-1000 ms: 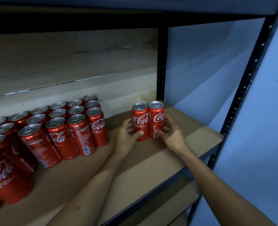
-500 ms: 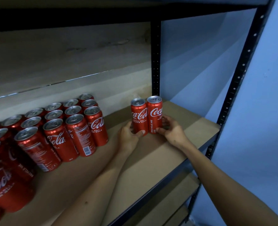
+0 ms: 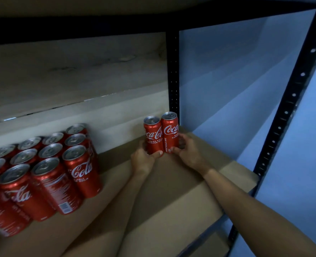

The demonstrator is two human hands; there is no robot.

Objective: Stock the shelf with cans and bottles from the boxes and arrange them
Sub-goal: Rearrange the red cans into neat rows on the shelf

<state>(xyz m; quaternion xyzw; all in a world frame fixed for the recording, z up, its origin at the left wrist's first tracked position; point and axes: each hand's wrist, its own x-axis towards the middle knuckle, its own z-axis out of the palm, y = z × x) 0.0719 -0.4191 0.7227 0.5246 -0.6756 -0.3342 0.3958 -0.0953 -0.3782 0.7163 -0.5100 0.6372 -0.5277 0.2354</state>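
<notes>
Head view showed 2 slim red cola cans, the left can and the right can, standing upright and touching on the brown shelf board, toward its back at about 1 o'clock, near the black rear upright. The left hand wrapped the left can low down, thumb across its front; the right hand curled round the right can the same way, pressing the pair together. Such cans looked rigid and smooth, probably full and fairly heavy, with thin walls that would dent if squeezed hard; a grip low on the body seemed safest against tipping. At 9 o'clock, well apart, stood the block of stocked cans in rows.
</notes>
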